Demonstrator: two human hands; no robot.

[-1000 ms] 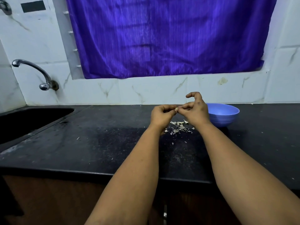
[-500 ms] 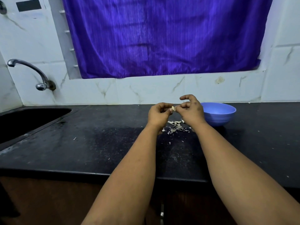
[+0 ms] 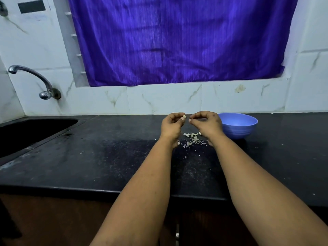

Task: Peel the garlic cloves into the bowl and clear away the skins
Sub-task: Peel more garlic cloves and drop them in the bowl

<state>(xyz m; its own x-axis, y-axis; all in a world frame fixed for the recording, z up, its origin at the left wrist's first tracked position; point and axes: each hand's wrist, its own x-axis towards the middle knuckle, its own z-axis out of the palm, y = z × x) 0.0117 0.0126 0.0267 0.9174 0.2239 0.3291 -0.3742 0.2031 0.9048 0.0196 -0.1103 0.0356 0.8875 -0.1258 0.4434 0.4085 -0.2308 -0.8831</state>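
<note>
The left hand pinches a garlic clove in its fingers above the black worktop. The right hand curls its fingers just beside it; whether they hold anything cannot be told. Skins lie below, near the blue bowl.

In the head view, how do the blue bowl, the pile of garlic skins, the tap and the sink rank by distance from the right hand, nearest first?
Measured from the right hand:
1. Pile of garlic skins, on the counter just below the hand.
2. Blue bowl, right beside it on the right; close to the skins in distance, but slightly farther.
3. Sink, far to the left.
4. Tap, on the wall above the sink.
</note>
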